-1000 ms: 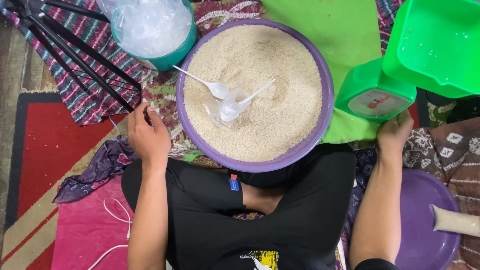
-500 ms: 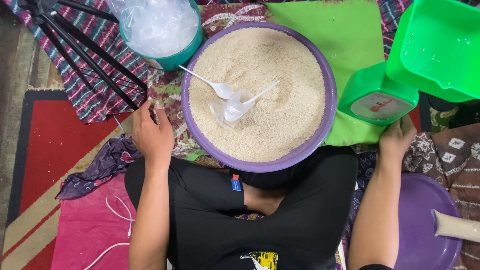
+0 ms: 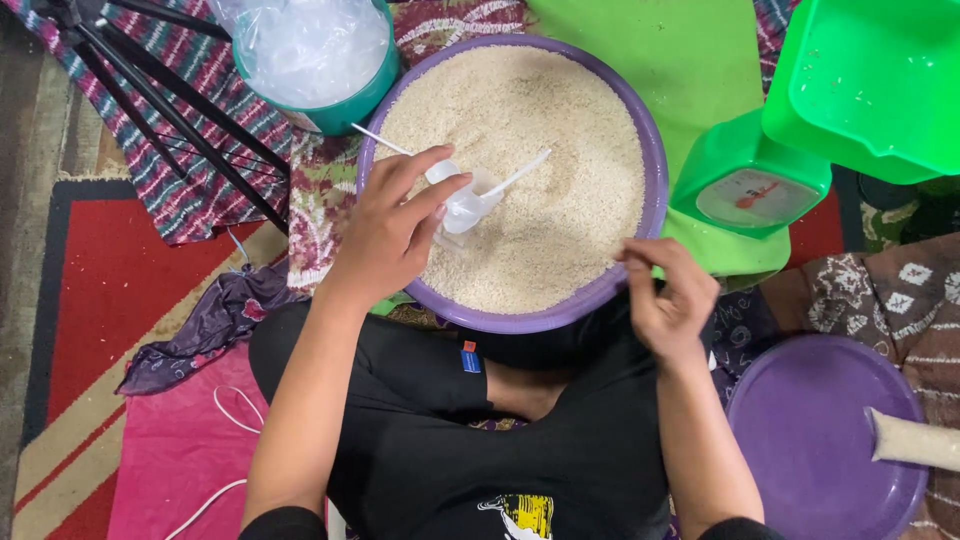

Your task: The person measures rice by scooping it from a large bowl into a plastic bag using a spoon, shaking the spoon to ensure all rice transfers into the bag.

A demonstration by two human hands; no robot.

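You are sitting cross-legged on the floor with a purple basin (image 3: 640, 120) of white rice (image 3: 560, 150) resting just ahead of your knees. Your left hand (image 3: 385, 235) is reaching over the basin's near-left rim, its fingers closing narrowly on one of the white plastic spoons (image 3: 460, 200) lying on the rice near the basin's middle; the thumb and forefinger are touching the spoon's bowl. A second spoon's handle is sticking out to the right of it. Your right hand (image 3: 670, 295) is hovering at the basin's near-right rim, fingers curled loosely and pinched together; you cannot tell whether it is holding anything.

Beyond the basin's far-left rim a teal tub (image 3: 345, 100) is standing, stuffed with clear plastic bags (image 3: 310, 45). To the right a green kitchen scale (image 3: 750, 180) is showing its round white dial, with a green tray above it. At the lower right a purple lid (image 3: 810, 440) is carrying a filled bag of rice (image 3: 915, 440).
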